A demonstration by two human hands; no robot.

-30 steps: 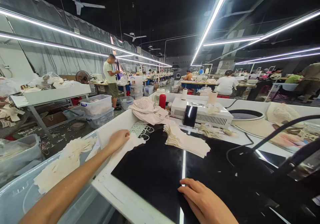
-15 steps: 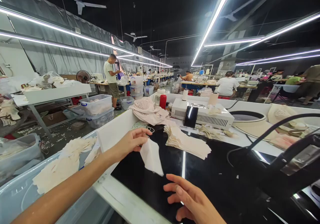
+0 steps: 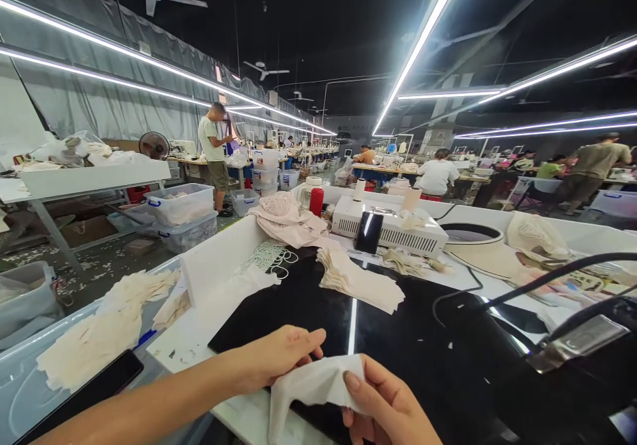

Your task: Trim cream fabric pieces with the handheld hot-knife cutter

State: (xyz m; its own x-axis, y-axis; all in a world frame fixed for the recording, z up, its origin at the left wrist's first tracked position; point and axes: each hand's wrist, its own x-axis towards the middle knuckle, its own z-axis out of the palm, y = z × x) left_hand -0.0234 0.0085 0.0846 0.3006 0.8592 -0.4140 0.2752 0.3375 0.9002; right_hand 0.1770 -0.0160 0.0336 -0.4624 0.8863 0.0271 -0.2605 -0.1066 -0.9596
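Observation:
A small off-white piece of fabric point(image 3: 323, 382) is stretched between my two hands above the front edge of the glossy black work surface point(image 3: 298, 312). My left hand point(image 3: 286, 359) is closed on its left part, the fingertips partly hidden by the cloth. The right edge is pinched between the thumb and fingers of my right hand point(image 3: 385, 398). One flap of the cloth hangs down between them. Beyond my hands lies a fanned stack of cream fabric pieces point(image 3: 361, 279). Tangled pale green cord point(image 3: 271, 259) lies at the left, beside another white cloth piece point(image 3: 249, 284).
A white control box point(image 3: 393, 226) with a phone point(image 3: 369, 233) leaning on it stands at the back. Black cables and machine parts point(image 3: 562, 352) occupy the right. A blue bin point(image 3: 22, 392) with cut fabric sits left. Co-workers are farther off.
My left hand has brought the fabric piece down and nearer to me. My right hand, apart from the cloth before, has taken hold of its right edge. The view has shifted slightly.

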